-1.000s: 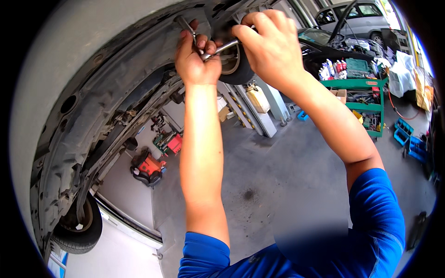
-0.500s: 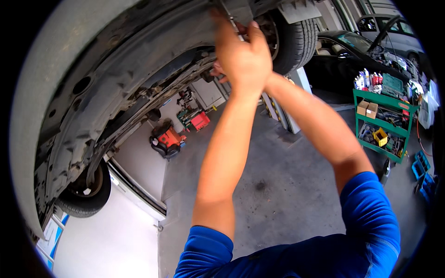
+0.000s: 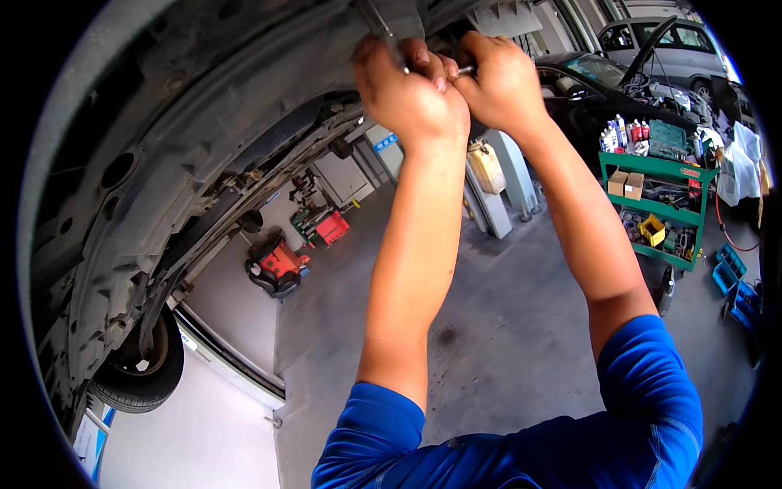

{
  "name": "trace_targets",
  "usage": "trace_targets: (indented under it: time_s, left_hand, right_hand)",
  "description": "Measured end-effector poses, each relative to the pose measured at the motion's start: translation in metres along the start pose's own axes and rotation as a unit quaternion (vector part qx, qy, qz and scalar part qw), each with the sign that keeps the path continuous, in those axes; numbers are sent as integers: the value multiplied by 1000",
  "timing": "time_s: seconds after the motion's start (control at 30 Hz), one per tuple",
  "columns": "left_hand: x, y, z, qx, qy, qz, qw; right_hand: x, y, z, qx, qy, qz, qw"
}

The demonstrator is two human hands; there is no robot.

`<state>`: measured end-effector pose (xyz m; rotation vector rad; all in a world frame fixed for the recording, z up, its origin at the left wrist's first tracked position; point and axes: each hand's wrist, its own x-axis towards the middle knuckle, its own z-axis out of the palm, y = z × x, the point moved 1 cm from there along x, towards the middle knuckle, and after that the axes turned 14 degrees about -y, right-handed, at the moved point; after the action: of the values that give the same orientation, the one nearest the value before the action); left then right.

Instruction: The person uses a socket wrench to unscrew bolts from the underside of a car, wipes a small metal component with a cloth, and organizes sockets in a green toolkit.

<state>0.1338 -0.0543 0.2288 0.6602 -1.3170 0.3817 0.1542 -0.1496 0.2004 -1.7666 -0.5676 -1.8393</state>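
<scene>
Both my arms reach up beneath a raised car (image 3: 204,155). A slim metal rod (image 3: 374,19) slants from the underbody down to my left hand (image 3: 419,102), whose fingers curl around its lower end. Just right of it, my right hand (image 3: 507,88) is closed in a fist on a short metal bar (image 3: 467,71) that shows between the two hands. Whether the rod and the bar are one tool is hidden by the fingers. The rod's upper end runs out of the picture.
A tyre (image 3: 138,375) hangs at lower left. To the right stands a green tool cart (image 3: 658,169) with bottles and boxes, near a black car (image 3: 599,72) with its hood raised. A lift post (image 3: 509,167) rises behind my right wrist. Blue trays (image 3: 731,269) lie at far right.
My right hand, hidden behind the left before, has moved right and now shows on the metal bar. My left hand has shifted slightly and its fingers have closed. The view has turned slightly.
</scene>
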Motion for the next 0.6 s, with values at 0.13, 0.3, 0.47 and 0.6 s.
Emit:
trace_targets:
  time_s: [0.13, 0.3, 0.47, 0.6]
  left_hand:
    - [-9, -3, 3, 227, 24, 42, 973]
    - [-4, 2, 12, 459, -3, 165, 873]
    - [-7, -9, -4, 529, -22, 237, 814]
    - [-30, -17, 1, 359, -122, 59, 924]
  right_hand:
    - [-10, 13, 58, 224, -79, 58, 970]
    - [6, -39, 87, 584, -84, 12, 807]
    - [-1, -28, 81, 555, -97, 4, 826]
    - [-13, 33, 37, 265, -201, 42, 942]
